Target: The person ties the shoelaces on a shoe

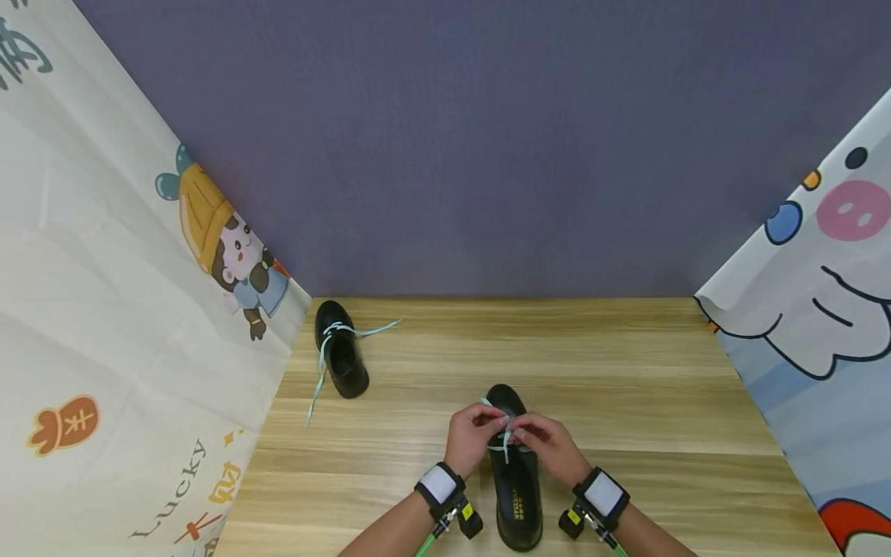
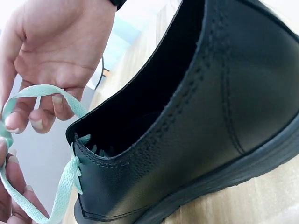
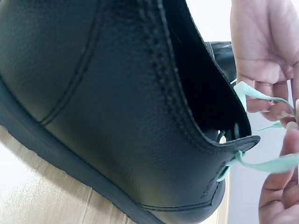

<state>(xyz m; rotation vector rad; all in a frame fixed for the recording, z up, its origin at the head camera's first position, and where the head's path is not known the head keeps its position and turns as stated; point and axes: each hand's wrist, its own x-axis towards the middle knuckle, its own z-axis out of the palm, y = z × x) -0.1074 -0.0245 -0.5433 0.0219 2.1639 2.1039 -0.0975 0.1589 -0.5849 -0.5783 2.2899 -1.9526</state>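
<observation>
Laces (image 1: 503, 442) of pale mint sit pinched between both hands above the throat of a black leather shoe (image 1: 516, 495), which lies on the table directly under the wrists, toe pointing away from the person. The left hand (image 1: 472, 438) curls its fingers round one strand and bends it into a loop, as the left wrist view shows; the right hand (image 1: 548, 442) pinches the other strand just beside it, and the two hands nearly touch over the eyelets. Lacing through the eyelets looks done. By my judgement the bow is only being formed, with loops not yet pulled tight. Small yellowish print sits on the insole near the heel, too small to read. Well apart, up and to the left of the left hand, a second black shoe (image 1: 340, 350) rests with its mint lace trailing loose across the table (image 1: 626, 371). The curtain (image 1: 104, 325) on that side bears the word "Lucky".
</observation>
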